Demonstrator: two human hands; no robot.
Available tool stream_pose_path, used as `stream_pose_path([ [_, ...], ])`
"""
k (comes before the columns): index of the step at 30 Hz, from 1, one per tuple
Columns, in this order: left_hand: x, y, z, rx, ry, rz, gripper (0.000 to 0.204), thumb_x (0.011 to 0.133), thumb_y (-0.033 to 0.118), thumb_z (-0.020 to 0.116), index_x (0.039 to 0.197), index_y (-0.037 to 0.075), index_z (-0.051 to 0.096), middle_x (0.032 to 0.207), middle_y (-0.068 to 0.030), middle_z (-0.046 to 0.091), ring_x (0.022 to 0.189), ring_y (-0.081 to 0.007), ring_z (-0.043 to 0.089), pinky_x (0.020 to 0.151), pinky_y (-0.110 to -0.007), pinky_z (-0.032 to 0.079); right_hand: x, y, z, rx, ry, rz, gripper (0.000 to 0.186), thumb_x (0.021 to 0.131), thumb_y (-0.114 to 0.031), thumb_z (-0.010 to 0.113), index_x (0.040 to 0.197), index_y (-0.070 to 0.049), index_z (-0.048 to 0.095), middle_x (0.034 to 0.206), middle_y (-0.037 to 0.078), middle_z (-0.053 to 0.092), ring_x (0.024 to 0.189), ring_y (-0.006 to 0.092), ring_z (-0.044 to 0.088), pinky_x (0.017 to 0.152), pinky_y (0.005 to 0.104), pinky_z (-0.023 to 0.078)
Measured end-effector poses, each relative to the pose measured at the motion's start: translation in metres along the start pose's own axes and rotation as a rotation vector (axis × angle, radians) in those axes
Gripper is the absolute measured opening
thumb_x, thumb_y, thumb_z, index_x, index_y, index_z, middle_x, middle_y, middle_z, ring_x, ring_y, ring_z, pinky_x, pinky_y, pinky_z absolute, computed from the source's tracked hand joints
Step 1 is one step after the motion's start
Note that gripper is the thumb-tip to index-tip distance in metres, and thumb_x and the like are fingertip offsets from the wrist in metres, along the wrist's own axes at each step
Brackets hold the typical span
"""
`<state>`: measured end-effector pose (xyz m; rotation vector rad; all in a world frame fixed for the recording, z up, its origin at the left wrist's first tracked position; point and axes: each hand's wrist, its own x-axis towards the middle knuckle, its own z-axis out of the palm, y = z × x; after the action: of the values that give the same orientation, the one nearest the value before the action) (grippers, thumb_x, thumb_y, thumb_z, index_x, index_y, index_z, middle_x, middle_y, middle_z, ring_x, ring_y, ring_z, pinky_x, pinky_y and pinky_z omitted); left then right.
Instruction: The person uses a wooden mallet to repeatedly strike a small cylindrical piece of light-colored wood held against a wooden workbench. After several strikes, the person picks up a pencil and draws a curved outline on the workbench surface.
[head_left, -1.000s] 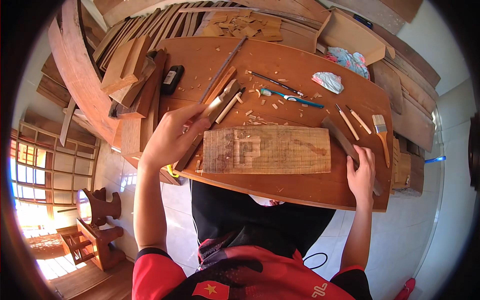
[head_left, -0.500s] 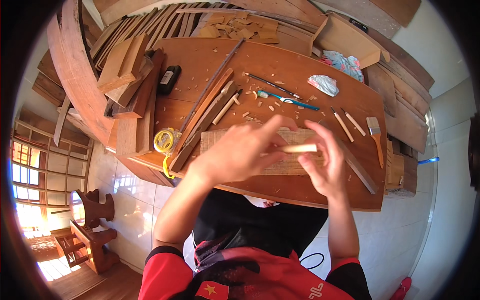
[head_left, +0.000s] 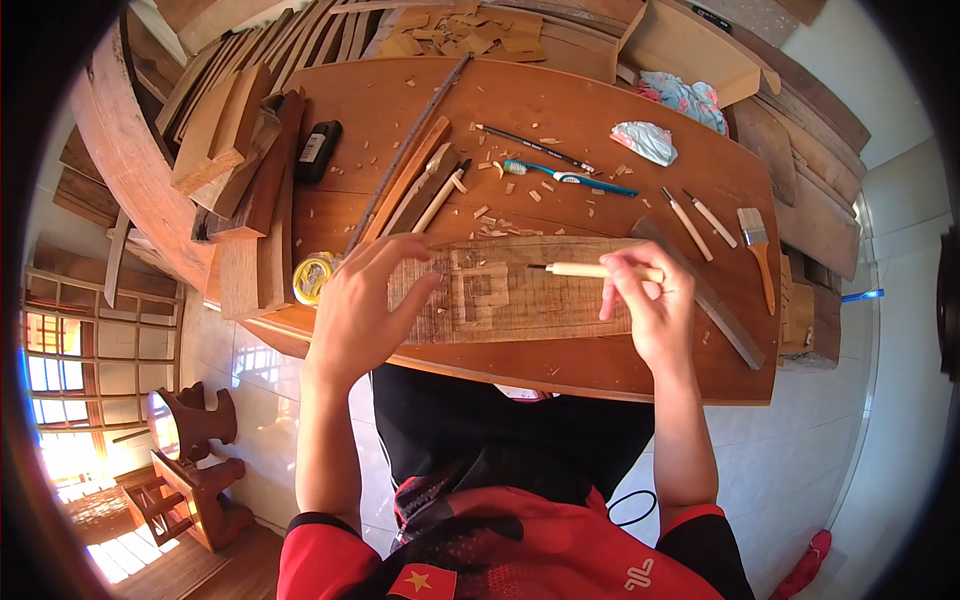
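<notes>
A long flat wooden board (head_left: 570, 310) lies on the brown table in front of me, with a shallow carved recess (head_left: 487, 290) left of its middle. My right hand (head_left: 655, 310) grips a wood carving chisel (head_left: 578, 270) by its pale wooden handle, over the right part of the board. The chisel's short dark tip points left, toward the recess. My left hand (head_left: 360, 308) is at the board's left end, thumb and fingers apart and nothing in it. It partly hides that end of the board.
Beyond the board lie a toothbrush (head_left: 570, 178), a pencil (head_left: 535, 147) and wood chips. Two more chisels (head_left: 688, 225), a paintbrush (head_left: 757, 262) and a dark flat bar (head_left: 715, 312) are at right. A yellow tape measure (head_left: 313, 278) and wood strips (head_left: 405, 185) sit left.
My hands have moved apart from in front of the board's middle. My left hand went left and opened out; the right holds the chisel, its tip now plainly visible.
</notes>
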<state>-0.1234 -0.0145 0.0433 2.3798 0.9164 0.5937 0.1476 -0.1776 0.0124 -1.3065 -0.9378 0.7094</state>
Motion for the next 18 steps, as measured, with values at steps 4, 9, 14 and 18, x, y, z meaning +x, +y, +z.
stream_pose_path([
  [4,-0.017,0.003,0.008,0.123,0.098,-0.041,0.028,0.090,0.018,0.079,0.113,0.004,0.070,0.122,-0.0121,0.073,0.115,-0.0362,0.067,0.099,-0.046,0.052,0.002,0.007,0.002,0.010,-0.028,0.111,0.018,0.105,-0.014,0.069,0.111,0.003,0.069,0.082,0.006,0.068,0.068,0.0092,0.065,0.055,0.0256,0.057],
  [9,-0.020,-0.001,0.020,0.145,0.156,0.005,0.031,0.087,0.014,0.080,0.115,0.004,0.071,0.129,-0.0115,0.072,0.120,-0.0344,0.064,0.104,-0.044,0.049,0.004,0.007,0.018,-0.060,-0.066,0.091,0.019,0.103,-0.011,0.072,0.116,0.003,0.069,0.086,0.006,0.071,0.066,0.0097,0.065,0.055,0.0242,0.054],
  [14,-0.009,-0.010,0.019,0.096,0.128,0.072,0.020,0.092,0.006,0.072,0.112,0.003,0.074,0.126,-0.0102,0.073,0.116,-0.0339,0.065,0.101,-0.044,0.050,0.012,0.011,0.017,-0.196,-0.174,0.122,0.019,0.102,-0.009,0.072,0.116,0.004,0.069,0.094,0.007,0.072,0.068,0.0083,0.065,0.054,0.0230,0.050],
  [18,0.007,-0.020,0.019,0.000,0.110,0.172,0.021,0.095,-0.003,0.063,0.112,0.003,0.074,0.118,-0.0110,0.075,0.111,-0.0335,0.066,0.097,-0.043,0.052,0.016,0.009,0.028,-0.176,-0.198,0.103,0.015,0.103,-0.009,0.071,0.113,0.003,0.068,0.094,0.006,0.072,0.067,0.0059,0.062,0.054,0.0229,0.050],
])
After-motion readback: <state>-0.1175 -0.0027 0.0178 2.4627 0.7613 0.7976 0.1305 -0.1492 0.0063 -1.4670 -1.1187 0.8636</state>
